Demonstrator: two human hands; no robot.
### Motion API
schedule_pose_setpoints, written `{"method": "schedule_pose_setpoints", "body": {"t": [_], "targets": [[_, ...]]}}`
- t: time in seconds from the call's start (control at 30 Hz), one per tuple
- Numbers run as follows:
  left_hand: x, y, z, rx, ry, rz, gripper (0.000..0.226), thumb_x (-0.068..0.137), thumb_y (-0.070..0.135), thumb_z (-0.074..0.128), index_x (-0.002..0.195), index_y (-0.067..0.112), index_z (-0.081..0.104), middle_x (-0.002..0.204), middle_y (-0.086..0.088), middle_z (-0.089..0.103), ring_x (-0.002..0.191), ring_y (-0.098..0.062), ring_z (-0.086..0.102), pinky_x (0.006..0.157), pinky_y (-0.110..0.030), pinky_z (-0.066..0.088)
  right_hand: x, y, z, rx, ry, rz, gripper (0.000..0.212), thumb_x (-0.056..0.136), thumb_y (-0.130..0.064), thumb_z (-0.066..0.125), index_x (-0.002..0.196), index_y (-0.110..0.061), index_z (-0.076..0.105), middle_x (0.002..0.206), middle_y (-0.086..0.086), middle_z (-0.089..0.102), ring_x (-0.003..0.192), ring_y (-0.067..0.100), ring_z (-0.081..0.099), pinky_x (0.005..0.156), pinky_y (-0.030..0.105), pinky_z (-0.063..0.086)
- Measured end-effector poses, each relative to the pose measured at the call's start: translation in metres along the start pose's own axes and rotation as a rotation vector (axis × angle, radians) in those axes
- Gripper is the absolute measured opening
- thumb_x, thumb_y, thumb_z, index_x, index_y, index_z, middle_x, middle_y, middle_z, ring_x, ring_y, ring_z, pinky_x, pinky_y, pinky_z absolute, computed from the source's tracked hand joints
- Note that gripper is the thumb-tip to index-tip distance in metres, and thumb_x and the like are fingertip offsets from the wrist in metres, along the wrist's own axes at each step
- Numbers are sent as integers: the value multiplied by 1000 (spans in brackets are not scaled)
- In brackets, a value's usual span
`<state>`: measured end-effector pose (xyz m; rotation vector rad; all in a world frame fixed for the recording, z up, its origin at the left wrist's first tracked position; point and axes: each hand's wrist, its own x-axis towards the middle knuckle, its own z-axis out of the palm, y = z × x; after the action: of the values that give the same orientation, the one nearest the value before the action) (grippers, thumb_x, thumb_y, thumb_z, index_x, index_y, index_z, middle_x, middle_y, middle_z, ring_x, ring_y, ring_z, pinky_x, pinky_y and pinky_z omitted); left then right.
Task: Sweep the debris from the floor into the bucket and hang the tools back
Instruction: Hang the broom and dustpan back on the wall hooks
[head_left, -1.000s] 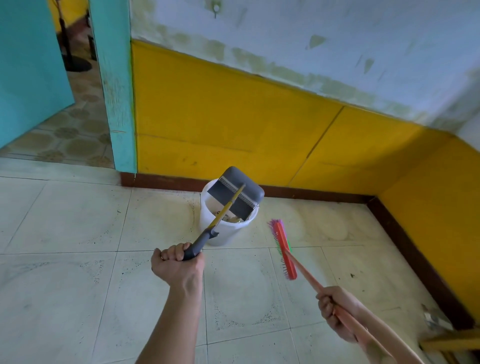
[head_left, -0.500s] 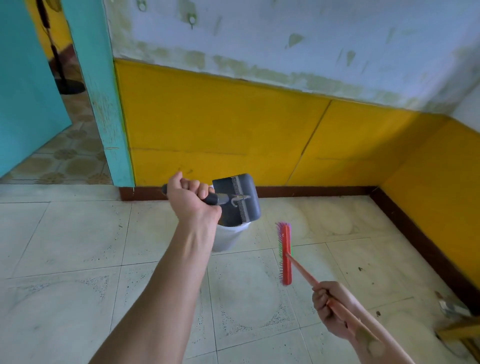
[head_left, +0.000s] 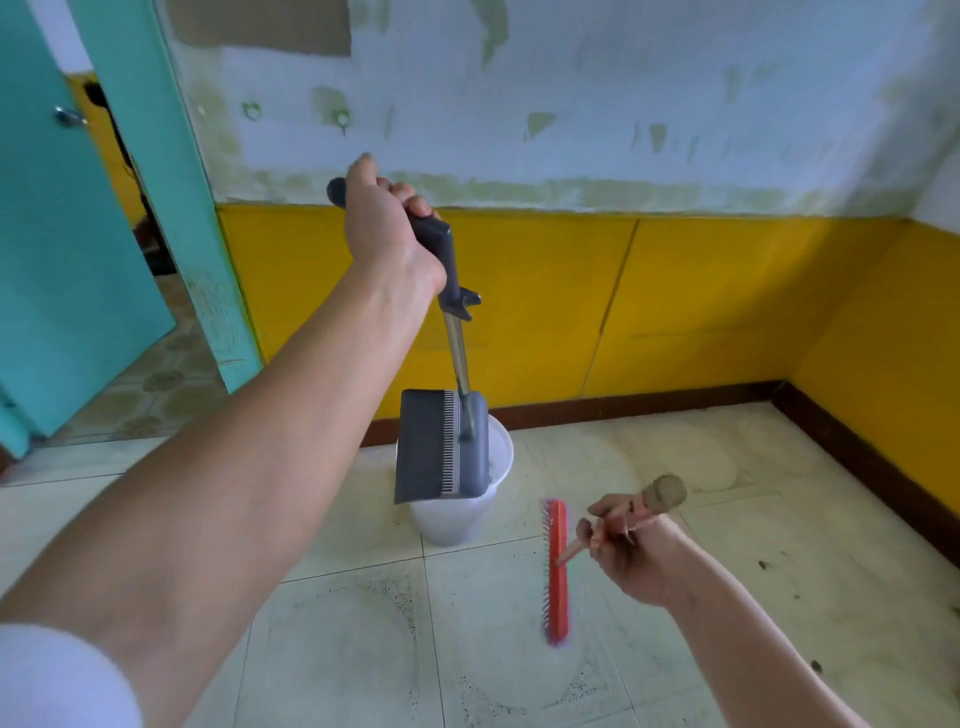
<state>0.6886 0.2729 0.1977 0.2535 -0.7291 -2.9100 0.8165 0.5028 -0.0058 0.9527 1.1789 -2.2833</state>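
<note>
The left hand (head_left: 387, 228) clenches the dustpan (head_left: 441, 449) handle high, so the pan hangs emptied above the bucket (head_left: 452, 519) at 12 o'clock, probably heading for the wall hooks (head_left: 343, 118). The right hand (head_left: 628, 551) grips the broom (head_left: 557, 569), at the bucket's 4 o'clock.

I see a wall (head_left: 623, 104) ahead, pale blue-white on top and blotched with greenish patches where the paint has flaked. Two small metal fittings (head_left: 342, 118) are set in it. Below runs a bright yellow band (head_left: 545, 291), then a dark brown skirting (head_left: 649, 402) that turns the corner at my right. The floor (head_left: 363, 649) is pale square tiles with speckled ring patterns. At left a teal door (head_left: 62, 260) stands open beside a teal frame (head_left: 192, 234), with patterned tiles (head_left: 156, 384) beyond. The light is soft and even.
</note>
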Motion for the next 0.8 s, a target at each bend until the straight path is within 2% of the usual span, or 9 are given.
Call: {"method": "schedule_pose_setpoints", "body": {"t": [0.1, 0.23, 0.43, 0.53, 0.6, 0.7, 0.8], "targets": [[1, -7, 3, 18, 30, 15, 44, 95, 38, 54, 60, 20, 35, 45, 9, 38, 40, -9, 37, 51, -22, 33, 6, -22, 8, -63, -44, -14, 14, 93, -17, 44, 81, -11, 41, 69, 25, 63, 29, 13, 53, 28, 18, 45], [4, -12, -7, 37, 110, 62, 45, 94, 41, 56, 59, 19, 36, 44, 9, 40, 38, -9, 39, 50, -21, 35, 13, -41, 23, -218, -113, -20, 29, 95, -27, 43, 72, -9, 45, 72, 26, 69, 29, 9, 51, 28, 16, 44], [14, 10, -48, 50, 183, 116, 45, 93, 48, 56, 62, 20, 38, 45, 9, 42, 38, -9, 41, 50, -22, 37, 28, -47, 71, -429, -257, -31, 23, 96, -24, 38, 103, -7, 51, 79, 27, 71, 33, 8, 48, 33, 13, 43], [24, 29, -71, 30, 162, 140, 46, 93, 50, 54, 62, 20, 39, 47, 8, 43, 40, -9, 43, 47, -19, 39, 40, -39, 108, -600, -324, -109, 38, 95, -31, 41, 120, -4, 50, 84, 28, 71, 42, 16, 49, 43, 24, 40], [32, 45, -88, 26, 138, 137, 44, 94, 50, 52, 64, 19, 42, 51, 6, 46, 43, -10, 47, 50, -19, 42, 49, -34, 135, -668, -385, -119, 52, 97, -47, 33, 123, -4, 49, 89, 29, 71, 51, 21, 48, 49, 29, 39], [45, 73, -111, 6, 55, 125, 36, 97, 40, 51, 71, 16, 46, 59, 2, 51, 51, -14, 54, 59, -24, 47, 62, -26, 178, -709, -444, -128, 83, 87, -75, 19, 120, -5, 50, 91, 29, 71, 51, 20, 48, 44, 25, 39], [59, 102, -130, 97, -19, 170, 24, 99, 30, 49, 81, 14, 50, 68, -1, 59, 69, -20, 66, 73, -32, 51, 73, -18, 222, -760, -537, -177, 97, 80, -80, 7, 126, -5, 47, 94, 29, 71, 53, 19, 53, 45, 24, 42]]}}
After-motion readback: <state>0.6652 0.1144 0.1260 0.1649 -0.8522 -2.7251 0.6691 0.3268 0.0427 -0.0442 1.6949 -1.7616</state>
